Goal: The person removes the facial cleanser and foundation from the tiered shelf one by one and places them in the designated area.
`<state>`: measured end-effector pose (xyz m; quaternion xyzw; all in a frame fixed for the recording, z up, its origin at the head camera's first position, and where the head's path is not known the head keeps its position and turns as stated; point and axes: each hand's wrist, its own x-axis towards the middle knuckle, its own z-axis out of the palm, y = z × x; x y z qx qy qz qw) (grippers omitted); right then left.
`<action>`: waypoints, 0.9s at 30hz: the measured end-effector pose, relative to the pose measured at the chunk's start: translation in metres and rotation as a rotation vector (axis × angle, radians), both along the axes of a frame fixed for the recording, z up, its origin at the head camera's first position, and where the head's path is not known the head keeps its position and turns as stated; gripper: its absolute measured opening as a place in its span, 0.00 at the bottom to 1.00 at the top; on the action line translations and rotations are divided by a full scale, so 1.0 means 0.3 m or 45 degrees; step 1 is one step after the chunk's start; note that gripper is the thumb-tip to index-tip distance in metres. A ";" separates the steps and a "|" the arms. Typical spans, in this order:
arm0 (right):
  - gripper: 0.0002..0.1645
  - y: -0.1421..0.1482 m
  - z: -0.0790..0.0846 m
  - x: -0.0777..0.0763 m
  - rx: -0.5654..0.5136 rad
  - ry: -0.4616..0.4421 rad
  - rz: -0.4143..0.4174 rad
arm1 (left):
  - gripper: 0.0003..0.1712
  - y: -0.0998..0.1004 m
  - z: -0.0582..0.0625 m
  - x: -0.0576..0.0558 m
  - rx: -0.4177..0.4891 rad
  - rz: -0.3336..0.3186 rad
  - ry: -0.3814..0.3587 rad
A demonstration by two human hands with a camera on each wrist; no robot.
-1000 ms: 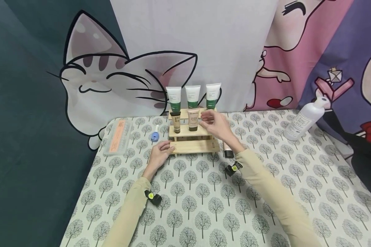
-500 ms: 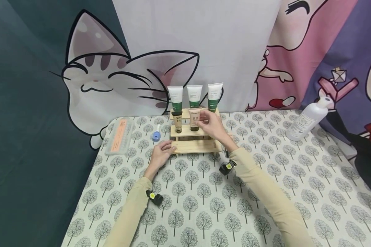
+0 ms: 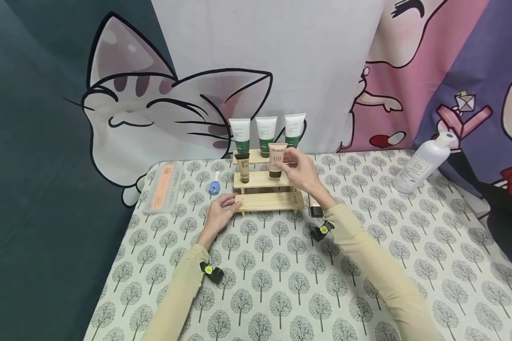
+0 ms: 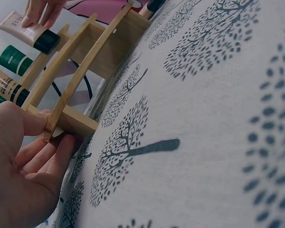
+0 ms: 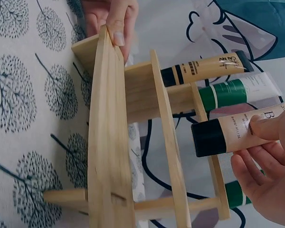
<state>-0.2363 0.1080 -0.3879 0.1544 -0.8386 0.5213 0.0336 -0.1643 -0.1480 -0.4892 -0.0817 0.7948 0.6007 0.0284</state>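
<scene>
right grip (image 3: 298,169): pinched round BB tube (image 3: 277,158), cap downward | left grip (image 3: 220,213): thumb over, fingers under, clasping wooden stand (image 3: 267,202) at one end | gold tube (image 3: 244,170): standing left of right grip

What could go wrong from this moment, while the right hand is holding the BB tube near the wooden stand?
The BB tube, pinched in the right hand, might slip and drop onto the wooden stand. It could also bump the middle white-green tube behind it and perhaps tip it. The left hand grips the stand's lowest step; a sudden pull there might topple the gold tube standing above.
</scene>
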 end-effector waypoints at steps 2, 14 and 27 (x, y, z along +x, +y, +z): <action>0.18 0.014 0.005 0.002 -0.005 0.004 -0.007 | 0.27 -0.001 -0.001 -0.001 -0.002 -0.002 0.002; 0.20 0.116 0.017 0.022 -0.025 -0.019 -0.034 | 0.28 0.001 0.000 0.002 0.006 -0.010 0.000; 0.24 0.256 -0.009 0.037 0.030 -0.054 -0.116 | 0.28 0.001 0.002 0.009 -0.005 -0.017 -0.006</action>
